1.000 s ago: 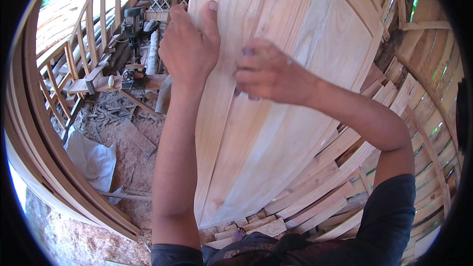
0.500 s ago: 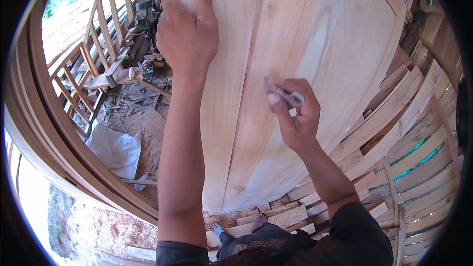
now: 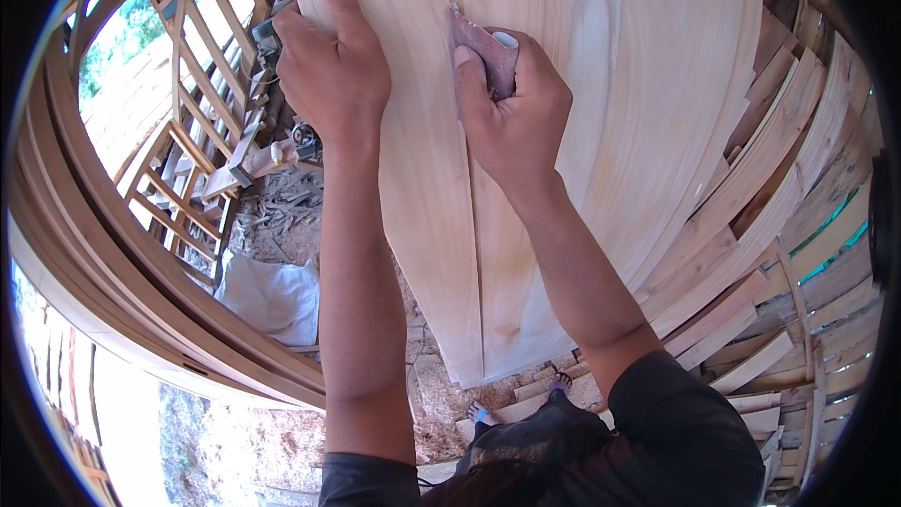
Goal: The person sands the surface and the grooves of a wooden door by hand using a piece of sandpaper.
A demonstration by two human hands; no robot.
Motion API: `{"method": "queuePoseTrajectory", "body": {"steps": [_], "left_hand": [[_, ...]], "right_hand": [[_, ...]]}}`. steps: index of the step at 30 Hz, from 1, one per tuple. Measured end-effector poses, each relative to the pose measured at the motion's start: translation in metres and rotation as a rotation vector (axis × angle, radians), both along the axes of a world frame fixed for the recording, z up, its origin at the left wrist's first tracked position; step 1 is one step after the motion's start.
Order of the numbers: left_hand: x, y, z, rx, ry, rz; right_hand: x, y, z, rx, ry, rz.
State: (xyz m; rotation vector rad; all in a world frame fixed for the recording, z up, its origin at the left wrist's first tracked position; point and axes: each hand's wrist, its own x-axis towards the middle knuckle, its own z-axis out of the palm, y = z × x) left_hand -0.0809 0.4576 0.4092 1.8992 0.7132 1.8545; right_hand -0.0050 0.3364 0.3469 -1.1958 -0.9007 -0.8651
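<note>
A large pale wooden panel [image 3: 619, 197] made of joined boards stretches out before me, with a dark seam running down its length. My left hand [image 3: 338, 70] is closed round the panel's left edge, thumb on top and fingertips hidden beyond the edge. My right hand [image 3: 521, 117] pinches a folded, brownish-red piece of sandpaper [image 3: 490, 54], one end of which curls to show a pale back. The sandpaper is at the seam, right of my left hand; whether it presses on the wood I cannot tell.
Long wooden frame pieces [image 3: 122, 253] curve along the left. A dark green power tool [image 3: 266, 42] is partly hidden behind my left hand. Below lie wood scraps and a white sack [image 3: 272, 299]. Stacked boards [image 3: 694, 277] lie at right, beside a slatted wall [image 3: 835, 319].
My right hand has moved up and left with the sandpaper, from the middle of the panel to the upper seam. The view has shifted; my left hand still grips the panel edge.
</note>
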Motion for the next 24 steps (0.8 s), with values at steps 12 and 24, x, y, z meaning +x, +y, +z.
{"method": "queuePoseTrajectory", "body": {"steps": [12,24], "left_hand": [[0.004,0.006,0.002,0.088,-0.041,0.028],[-0.002,0.002,0.000,-0.003,0.035,-0.060]], "right_hand": [[0.006,-0.001,0.009,-0.056,-0.047,-0.161],[-0.040,-0.025,-0.201,-0.136,0.167,-0.072]]}}
